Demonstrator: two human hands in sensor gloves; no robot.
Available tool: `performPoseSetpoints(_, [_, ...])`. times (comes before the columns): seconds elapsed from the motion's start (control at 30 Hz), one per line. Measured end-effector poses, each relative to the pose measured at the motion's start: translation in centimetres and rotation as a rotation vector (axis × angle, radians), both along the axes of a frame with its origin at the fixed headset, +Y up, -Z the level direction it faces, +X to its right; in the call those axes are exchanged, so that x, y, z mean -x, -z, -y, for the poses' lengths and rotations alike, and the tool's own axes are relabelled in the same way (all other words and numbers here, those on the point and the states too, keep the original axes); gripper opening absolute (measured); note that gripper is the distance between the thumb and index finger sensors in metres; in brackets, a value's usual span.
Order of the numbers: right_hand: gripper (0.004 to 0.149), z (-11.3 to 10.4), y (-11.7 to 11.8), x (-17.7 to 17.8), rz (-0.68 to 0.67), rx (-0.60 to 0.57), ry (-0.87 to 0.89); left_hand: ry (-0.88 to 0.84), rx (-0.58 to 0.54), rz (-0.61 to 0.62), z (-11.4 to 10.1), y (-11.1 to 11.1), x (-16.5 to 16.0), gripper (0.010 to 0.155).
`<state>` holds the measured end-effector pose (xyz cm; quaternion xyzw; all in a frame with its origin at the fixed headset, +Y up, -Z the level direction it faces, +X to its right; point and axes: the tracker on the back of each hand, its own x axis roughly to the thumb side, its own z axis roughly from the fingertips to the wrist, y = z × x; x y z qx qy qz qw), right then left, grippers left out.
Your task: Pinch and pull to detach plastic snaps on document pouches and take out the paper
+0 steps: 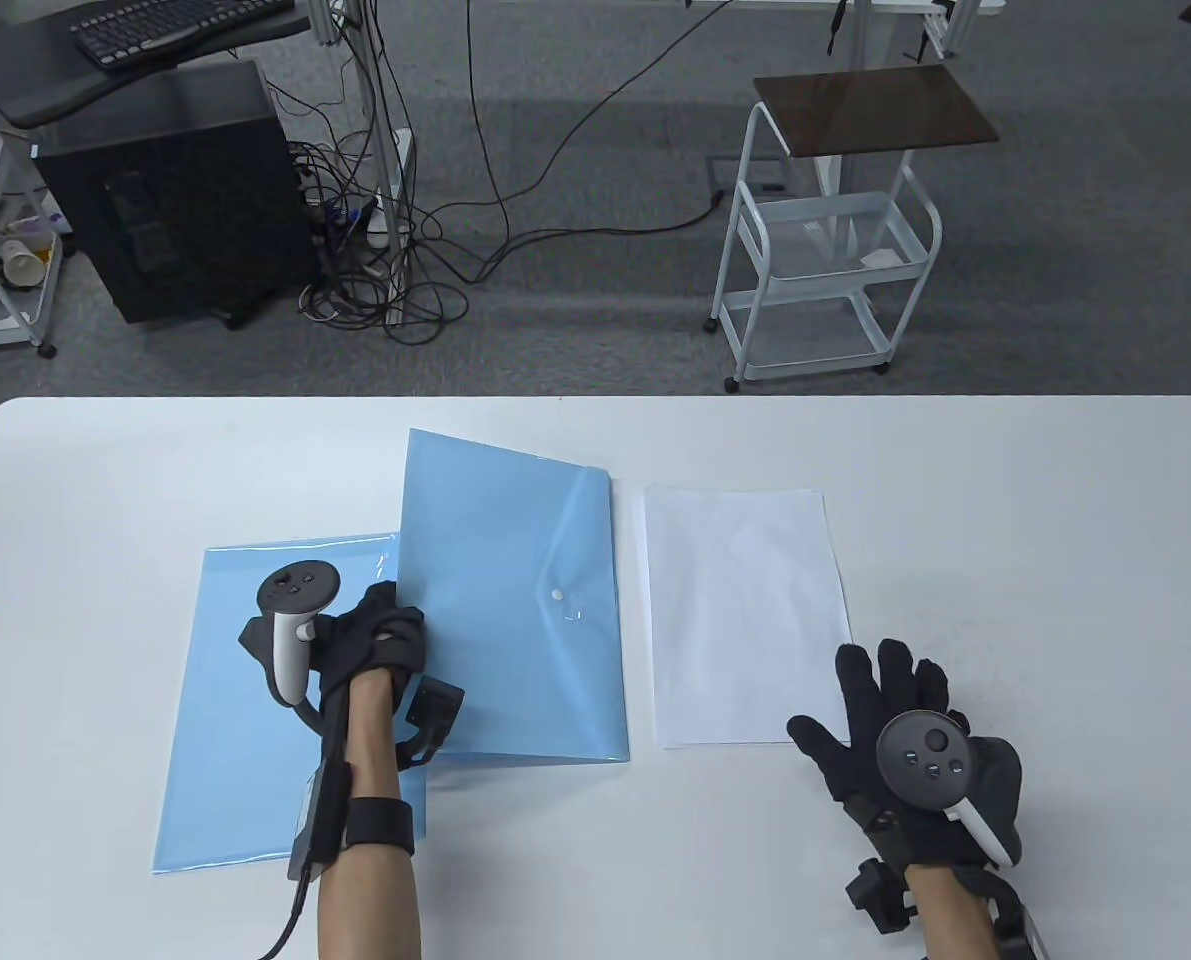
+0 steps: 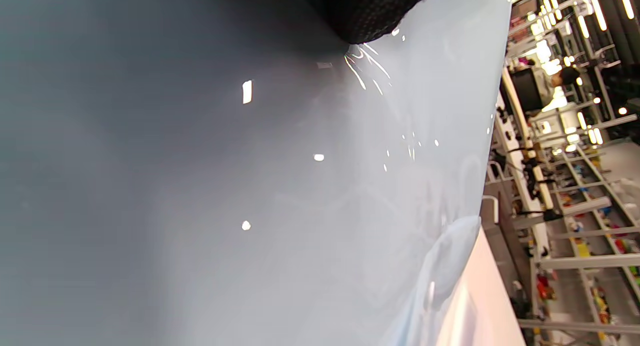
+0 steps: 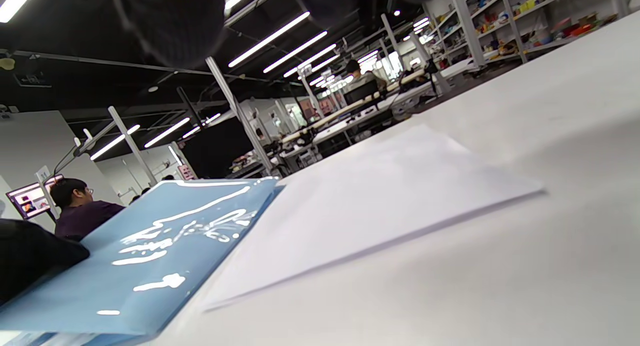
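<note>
The left hand (image 1: pixel 380 640) grips the left edge of a blue document pouch (image 1: pixel 515 610), fingers curled over it, holding that side lifted off the white tabletop (image 1: pixel 1035 560) while the pouch's right edge stays low. A white snap (image 1: pixel 556 595) shows on the pouch's face. Beneath and to the left lies a second blue pouch (image 1: pixel 245 700), flat. The right hand (image 1: pixel 905 730) rests with fingers spread and holding nothing, near the lower right corner of the white paper (image 1: pixel 745 610), which lies flat just beside the lifted pouch.
</note>
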<state>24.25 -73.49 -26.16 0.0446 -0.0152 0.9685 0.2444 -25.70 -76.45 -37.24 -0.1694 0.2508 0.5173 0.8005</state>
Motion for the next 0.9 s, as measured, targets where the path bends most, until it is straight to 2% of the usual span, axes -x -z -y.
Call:
performPoseSetpoints(0.3, [0.087, 0.0, -0.2, 0.1, 0.001, 0.001, 0.001, 0.209, -0.008, -0.053, 0.4, 0.0, -0.3, 0.069])
performPoseSetpoints(0.4, [0.087, 0.0, -0.2, 0.1, 0.000, -0.001, 0.004, 0.254, -0.017, -0.039, 0.0, -0.4, -0.4, 0.072])
performPoseSetpoints(0.53, [0.087, 0.0, -0.4, 0.2, -0.002, -0.003, 0.009, 0.403, -0.042, -0.067, -1.2, -1.2, -0.2, 0.073])
performPoseSetpoints(0.7, [0.087, -0.1, -0.7, 0.2, -0.004, -0.009, 0.016, 0.556, -0.041, -0.107, -2.6, -2.6, 1.4, 0.076])
performPoseSetpoints(0.9, [0.087, -0.2, -0.8, 0.2, -0.003, -0.018, 0.018, 0.644, 0.059, -0.107, -2.9, -4.9, 5.6, 0.086])
